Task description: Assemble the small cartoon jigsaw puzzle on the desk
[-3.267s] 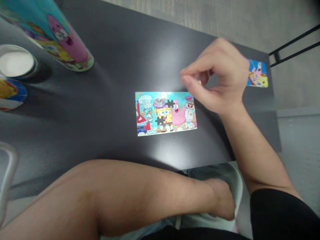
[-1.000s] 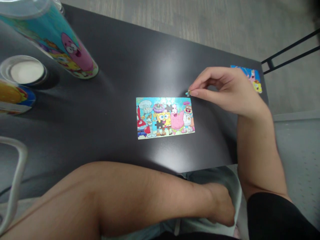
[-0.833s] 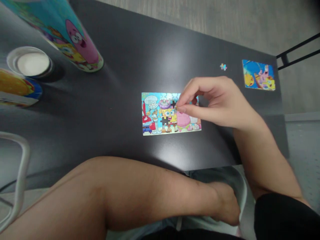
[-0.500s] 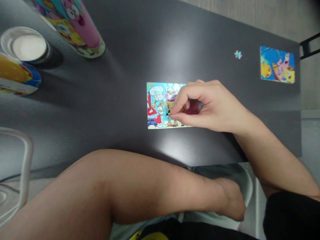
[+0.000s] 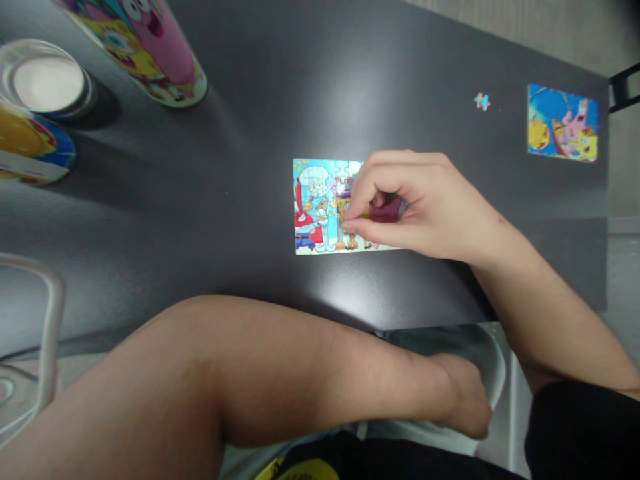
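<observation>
A cartoon jigsaw puzzle [image 5: 315, 213] lies flat on the dark table, its left part bright and its pieces joined. Over its right part is my right hand [image 5: 415, 203], thumb and index fingertip pinched together low at the puzzle's surface. The fingertips are closed on a puzzle piece, mostly hidden by them, where it meets the picture. Beneath the curled fingers a dark red patch shows; the puzzle's right end is covered by the hand. My left hand is out of view.
Loose puzzle pieces [image 5: 482, 101] lie at the upper right, near a blue cartoon picture card [image 5: 563, 123]. At upper left stand a tall cartoon-printed can [image 5: 155, 53], an open container [image 5: 47, 83] and a yellow-blue can [image 5: 35, 147]. My bare leg [image 5: 280, 373] crosses below the table edge.
A small dark gap in the puzzle beside my right fingertips no longer shows; picture fills that spot. My right hand stays pinched in nearly the same place. The view has shifted slightly.
</observation>
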The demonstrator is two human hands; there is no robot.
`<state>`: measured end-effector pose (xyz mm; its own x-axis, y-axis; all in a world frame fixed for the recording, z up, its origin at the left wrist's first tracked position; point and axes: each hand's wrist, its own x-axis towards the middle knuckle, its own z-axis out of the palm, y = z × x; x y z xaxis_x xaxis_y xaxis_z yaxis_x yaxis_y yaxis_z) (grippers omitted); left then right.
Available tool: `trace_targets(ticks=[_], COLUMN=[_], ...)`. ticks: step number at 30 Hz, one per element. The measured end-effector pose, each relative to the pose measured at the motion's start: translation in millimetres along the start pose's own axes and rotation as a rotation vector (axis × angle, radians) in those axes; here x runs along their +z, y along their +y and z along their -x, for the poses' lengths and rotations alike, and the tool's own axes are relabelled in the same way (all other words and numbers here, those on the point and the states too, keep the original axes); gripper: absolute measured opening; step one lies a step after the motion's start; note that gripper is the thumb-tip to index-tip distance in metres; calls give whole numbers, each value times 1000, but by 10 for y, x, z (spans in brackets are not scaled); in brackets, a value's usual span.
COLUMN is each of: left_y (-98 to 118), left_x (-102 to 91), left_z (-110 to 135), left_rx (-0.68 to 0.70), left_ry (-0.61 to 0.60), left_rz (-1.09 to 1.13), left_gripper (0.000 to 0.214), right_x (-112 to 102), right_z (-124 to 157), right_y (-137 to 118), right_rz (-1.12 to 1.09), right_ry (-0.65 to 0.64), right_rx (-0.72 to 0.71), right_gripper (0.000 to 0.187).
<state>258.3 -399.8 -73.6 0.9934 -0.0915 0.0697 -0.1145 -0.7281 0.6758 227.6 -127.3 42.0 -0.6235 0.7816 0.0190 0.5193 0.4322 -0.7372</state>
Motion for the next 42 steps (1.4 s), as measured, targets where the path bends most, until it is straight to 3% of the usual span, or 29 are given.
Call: trace_targets(ticks=[3, 7, 13, 16, 18, 21, 23, 26, 28, 35, 39, 42], left_y=[-15, -10, -4, 22, 27, -19, -74, -140, -158, -155, -148, -131], left_x=[-10, 35, 146, 207, 246, 292, 306, 297, 276, 192, 215, 264], left_z=[-14, -38, -17, 79, 158, 246, 275, 300, 318, 370, 365, 335], left_rx=[161, 167, 204, 220, 228, 265, 296, 320, 317, 345, 356, 333], left_ry=[-95, -129, -133, -108, -82, -65, -65, -74, -82, -116, -97, -76], left_rz=[146, 158, 93, -28, -130, -253, -308, -355, -373, -398, -400, -391], left_gripper=[44, 53, 44, 42, 41, 40, 38, 35, 35, 32, 28, 28], right_x=[-7, -16, -53, -224, -437, -877, -1151, -1354, -1345, -1212, -1186, -1030], right_z=[0, 20, 18, -21, -22, 75, 191, 337, 371, 311, 268, 166], right_y=[28, 76, 42, 267, 599, 1205, 1522, 1738, 1742, 1569, 1465, 1280], right_rz=[57, 155, 135, 58, 123, 270, 363, 425, 392, 267, 131, -49], right_ry=[19, 6, 57, 342, 596, 812, 827, 765, 698, 574, 524, 462], right_rx=[-21, -82, -126, -146, -130, -39, 81, 201, 275, 275, 281, 213], right_gripper=[10, 8, 9, 16, 35, 62, 60, 36, 23, 21, 42, 56])
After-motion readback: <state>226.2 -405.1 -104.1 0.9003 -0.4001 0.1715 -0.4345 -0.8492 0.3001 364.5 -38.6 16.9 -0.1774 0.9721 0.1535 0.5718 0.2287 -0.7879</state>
